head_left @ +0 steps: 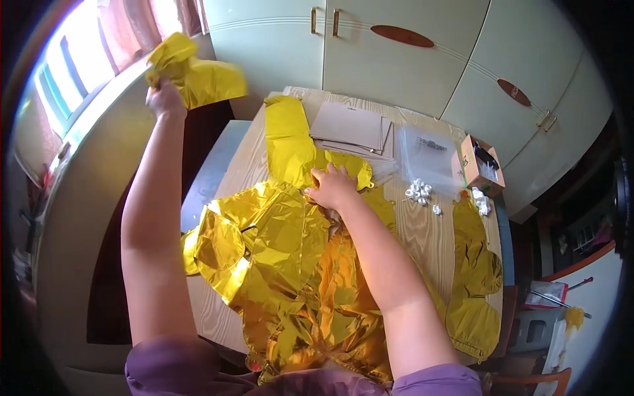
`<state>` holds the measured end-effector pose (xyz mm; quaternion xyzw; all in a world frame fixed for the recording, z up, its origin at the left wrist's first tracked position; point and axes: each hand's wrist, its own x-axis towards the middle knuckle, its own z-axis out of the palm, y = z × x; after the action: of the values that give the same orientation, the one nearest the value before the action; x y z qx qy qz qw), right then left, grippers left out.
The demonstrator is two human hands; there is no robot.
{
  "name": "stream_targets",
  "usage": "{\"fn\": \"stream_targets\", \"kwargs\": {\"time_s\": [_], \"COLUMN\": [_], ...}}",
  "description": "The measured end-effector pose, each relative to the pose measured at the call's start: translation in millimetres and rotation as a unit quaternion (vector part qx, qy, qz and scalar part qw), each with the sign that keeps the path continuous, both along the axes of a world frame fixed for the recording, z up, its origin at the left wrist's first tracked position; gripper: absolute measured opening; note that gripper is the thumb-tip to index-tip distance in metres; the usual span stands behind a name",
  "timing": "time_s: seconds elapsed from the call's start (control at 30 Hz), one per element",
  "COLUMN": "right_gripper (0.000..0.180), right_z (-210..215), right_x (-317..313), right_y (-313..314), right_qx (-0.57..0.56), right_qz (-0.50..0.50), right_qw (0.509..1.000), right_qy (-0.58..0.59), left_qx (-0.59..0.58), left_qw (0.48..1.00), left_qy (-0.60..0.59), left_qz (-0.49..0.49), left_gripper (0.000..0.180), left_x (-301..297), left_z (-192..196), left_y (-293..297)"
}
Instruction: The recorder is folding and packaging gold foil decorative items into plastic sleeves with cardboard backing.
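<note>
My left hand [165, 99] is raised at the upper left, beyond the table's left edge. Its fingers are closed round a flat gold foil balloon [214, 82], which hangs folded and a little blurred. Near the middle of the table, my right hand [335, 188] rests with fingers spread on gold foil, at the lower end of another flat foil balloon [285, 135]. A large crumpled heap of gold foil [277, 231] covers the near part of the table and reaches toward my body. One more flat gold balloon [472, 290] lies along the right edge.
At the back lie brown cardboard sheets [347, 125] and clear plastic bags [426, 155]. Small white coils [418, 191] sit near a small open box [482, 165] with dark and clear items. Pale cabinets [403, 59] stand behind the wooden table [422, 231]; a curved panel [72, 218] rises at left.
</note>
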<state>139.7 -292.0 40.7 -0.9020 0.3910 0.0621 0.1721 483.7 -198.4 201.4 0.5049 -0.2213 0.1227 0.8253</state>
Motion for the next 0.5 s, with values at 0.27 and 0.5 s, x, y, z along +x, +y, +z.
{"fn": "stream_targets", "kwargs": {"time_s": [0.27, 0.5], "right_gripper": [0.06, 0.016], "right_z": [22, 114], "right_x": [-79, -153], "right_y": [36, 108], "right_qx": [-0.309, -0.373], "right_qz": [0.046, 0.212], "right_qw": [0.808, 0.858], "right_qy": [-0.499, -0.281], "left_qx": [0.409, 0.42], "left_qw": [0.773, 0.654], "left_qy": [-0.476, -0.584], "left_qz": [-0.092, -0.234], "left_gripper": [0.018, 0.014], "left_x": [-182, -316], "left_z": [0, -44], "left_y": [61, 123]}}
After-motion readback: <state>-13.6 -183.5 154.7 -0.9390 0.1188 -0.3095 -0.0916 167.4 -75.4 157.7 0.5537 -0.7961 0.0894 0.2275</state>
